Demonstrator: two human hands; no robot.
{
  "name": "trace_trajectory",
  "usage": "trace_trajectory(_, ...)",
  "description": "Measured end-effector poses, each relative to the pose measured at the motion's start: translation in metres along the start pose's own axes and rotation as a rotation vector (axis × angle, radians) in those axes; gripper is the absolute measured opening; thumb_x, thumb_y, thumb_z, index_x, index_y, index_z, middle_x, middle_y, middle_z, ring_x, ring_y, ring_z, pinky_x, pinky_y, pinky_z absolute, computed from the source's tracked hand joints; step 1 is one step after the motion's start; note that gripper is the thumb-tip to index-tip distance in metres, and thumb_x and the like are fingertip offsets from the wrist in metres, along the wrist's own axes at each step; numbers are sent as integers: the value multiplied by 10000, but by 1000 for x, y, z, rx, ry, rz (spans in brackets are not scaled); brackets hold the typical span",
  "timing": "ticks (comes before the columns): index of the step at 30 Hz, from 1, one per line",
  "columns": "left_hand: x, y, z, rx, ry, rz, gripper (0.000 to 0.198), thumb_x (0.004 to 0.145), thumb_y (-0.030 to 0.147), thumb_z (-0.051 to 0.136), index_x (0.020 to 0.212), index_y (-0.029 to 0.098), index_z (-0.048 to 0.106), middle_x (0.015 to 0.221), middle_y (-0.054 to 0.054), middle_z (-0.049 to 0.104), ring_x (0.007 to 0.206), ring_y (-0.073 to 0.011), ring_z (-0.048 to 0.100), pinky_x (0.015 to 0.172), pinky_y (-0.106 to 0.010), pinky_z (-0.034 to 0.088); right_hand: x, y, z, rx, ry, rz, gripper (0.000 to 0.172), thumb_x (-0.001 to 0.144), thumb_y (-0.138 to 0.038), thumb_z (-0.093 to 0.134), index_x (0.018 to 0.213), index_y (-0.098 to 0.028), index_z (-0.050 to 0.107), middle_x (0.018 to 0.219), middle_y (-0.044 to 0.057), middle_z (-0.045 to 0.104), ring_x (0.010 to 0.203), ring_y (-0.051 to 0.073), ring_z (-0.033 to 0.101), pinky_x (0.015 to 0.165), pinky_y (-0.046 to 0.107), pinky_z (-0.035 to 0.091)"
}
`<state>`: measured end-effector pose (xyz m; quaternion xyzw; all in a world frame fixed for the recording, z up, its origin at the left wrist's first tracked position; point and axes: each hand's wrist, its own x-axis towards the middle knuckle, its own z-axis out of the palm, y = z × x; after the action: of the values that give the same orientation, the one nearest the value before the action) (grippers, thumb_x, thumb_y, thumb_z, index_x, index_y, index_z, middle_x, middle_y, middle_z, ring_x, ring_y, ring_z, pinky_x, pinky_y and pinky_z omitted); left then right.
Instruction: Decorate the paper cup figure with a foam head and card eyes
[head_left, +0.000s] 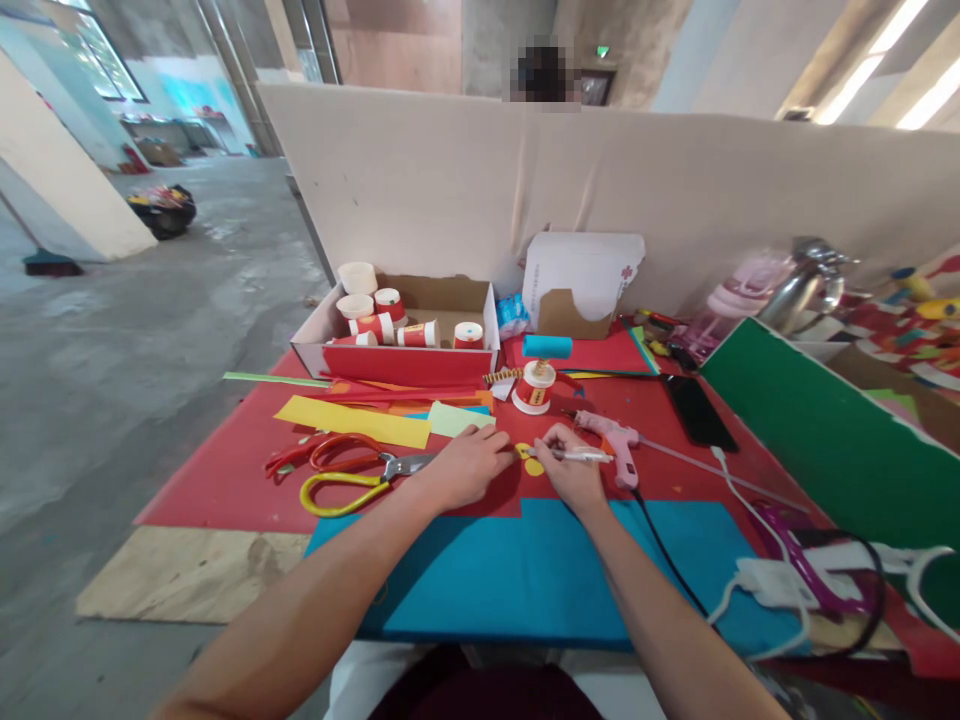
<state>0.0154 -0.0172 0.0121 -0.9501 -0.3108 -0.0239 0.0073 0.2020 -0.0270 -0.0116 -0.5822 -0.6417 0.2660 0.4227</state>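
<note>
My right hand grips a white pen, its tip over two small yellow paper circles on the red tabletop. Flat on the table lies my left hand, fingertips at the left edge of the circles; whether they touch cannot be made out. Scissors with one red and one yellow handle rest beside my left forearm. Just beyond the hands stands a red and white paper cup topped by a blue paper roll. A pink glue gun lies right of my right hand.
Behind are a box of paper cups and a white carton. Yellow paper and other strips lie left. A phone, power strip, cables and a green board occupy the right. Blue sheets cover the front edge.
</note>
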Motion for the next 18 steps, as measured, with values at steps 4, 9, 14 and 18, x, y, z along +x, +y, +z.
trace_trajectory(4, 0, 0, 0, 0, -4, -1, 308, 806, 120, 454, 1079, 183, 582, 988, -87, 517, 955, -237, 451, 769, -357, 367, 1, 1, 1, 3, 10, 0, 237, 755, -383, 505, 599, -221, 428, 551, -20, 481, 520, 137, 476, 509, 259, 376)
trace_trajectory(9, 0, 0, -2, -11, -13, -1, 314, 807, 119, 445, 1081, 183, 585, 995, -91, 516, 961, -233, 446, 778, -359, 368, 1, 0, 1, 27, 7, 6, 242, 757, -383, 505, 595, -223, 424, 541, -22, 477, 508, 133, 469, 494, 255, 376)
trace_trajectory(14, 0, 0, -3, -14, -16, -2, 323, 821, 125, 433, 1102, 190, 579, 996, -92, 520, 953, -232, 448, 777, -359, 368, 0, -2, 0, 40, -7, -5, 241, 748, -371, 518, 584, -221, 426, 526, -26, 477, 494, 127, 457, 475, 247, 371)
trace_trajectory(18, 0, 0, -2, -8, -21, 0, 335, 814, 118, 442, 1114, 190, 574, 995, -91, 518, 954, -234, 449, 777, -356, 365, 0, -2, -1, 40, -7, -8, 246, 756, -381, 516, 592, -221, 426, 542, -22, 487, 509, 130, 473, 486, 250, 377)
